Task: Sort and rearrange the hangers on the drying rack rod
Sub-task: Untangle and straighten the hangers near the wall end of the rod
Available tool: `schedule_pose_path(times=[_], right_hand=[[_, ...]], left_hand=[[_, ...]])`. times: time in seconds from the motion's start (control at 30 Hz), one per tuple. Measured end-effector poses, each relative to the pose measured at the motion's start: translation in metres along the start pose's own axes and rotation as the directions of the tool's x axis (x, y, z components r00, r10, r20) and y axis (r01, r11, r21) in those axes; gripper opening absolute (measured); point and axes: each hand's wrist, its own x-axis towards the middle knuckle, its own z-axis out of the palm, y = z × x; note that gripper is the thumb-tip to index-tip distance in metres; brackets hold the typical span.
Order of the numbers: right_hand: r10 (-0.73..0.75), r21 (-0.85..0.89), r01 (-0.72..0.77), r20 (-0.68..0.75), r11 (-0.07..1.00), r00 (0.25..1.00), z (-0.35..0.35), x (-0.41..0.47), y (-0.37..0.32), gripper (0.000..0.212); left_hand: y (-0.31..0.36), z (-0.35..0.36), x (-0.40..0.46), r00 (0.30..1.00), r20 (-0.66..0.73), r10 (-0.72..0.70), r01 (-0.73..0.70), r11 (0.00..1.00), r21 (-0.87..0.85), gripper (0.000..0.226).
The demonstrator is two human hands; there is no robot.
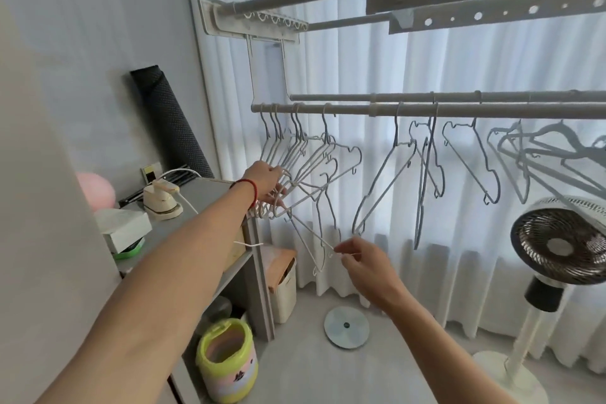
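The rod point(426, 110) runs off the right edge, and the far-right hangers point(557, 147) there are cut off and tangled, too many to count. The left hand's fingers point(278, 188) hide behind a bunch of hangers point(295, 154). The fan point(560, 241) is partly cut off.

Crowded at the left end of the front rod point(426, 110): a bunch of hangers point(305, 154) packed hook against hook, no gap between them. Open stretch of rod just right of the bunch, up to a single hanger point(383, 187). Further right, more hangers spaced apart, passable between. Blocked low on the left by the shelf unit point(259, 272); low on the right by a standing fan point(560, 239). Clear floor point(328, 371) near the middle.
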Motion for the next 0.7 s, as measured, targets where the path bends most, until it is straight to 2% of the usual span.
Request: schedule_pose_path(times=[0.13,0.2,0.37,0.47,0.6,0.7], right_hand=[[0.02,-0.03,-0.02,-0.004,0.999,1.0,0.001,0.005,0.002,0.028],[0.021,-0.053,-0.021,0.003,0.998,1.0,0.009,0.009,0.001,0.028],[0.013,-0.087,-0.009,0.049,0.996,0.999,0.041,0.026,-0.008,0.028],[0.026,-0.087,-0.021,0.059,0.996,0.998,0.061,0.038,-0.008,0.031],[0.127,-0.136,-0.108,0.145,0.985,0.981,0.083,0.047,0.007,0.043],[0.196,-0.192,-0.15,0.249,0.97,0.949,0.103,0.04,0.02,0.059]], left_hand=[[-0.021,0.014,0.007,0.987,-0.087,0.133,-0.116,0.978,0.173,0.038],[-0.034,0.017,0.009,0.981,-0.121,0.149,-0.116,0.963,0.242,0.041],[-0.062,0.013,0.008,0.99,-0.107,0.092,-0.072,0.981,0.178,0.037],[-0.082,0.007,-0.007,0.983,-0.123,0.135,-0.115,0.981,0.155,0.035],[-0.114,-0.015,-0.031,0.946,-0.217,0.243,-0.217,0.967,0.136,0.038],[-0.119,-0.04,-0.051,0.959,-0.117,0.259,-0.257,0.966,0.038,0.039]])
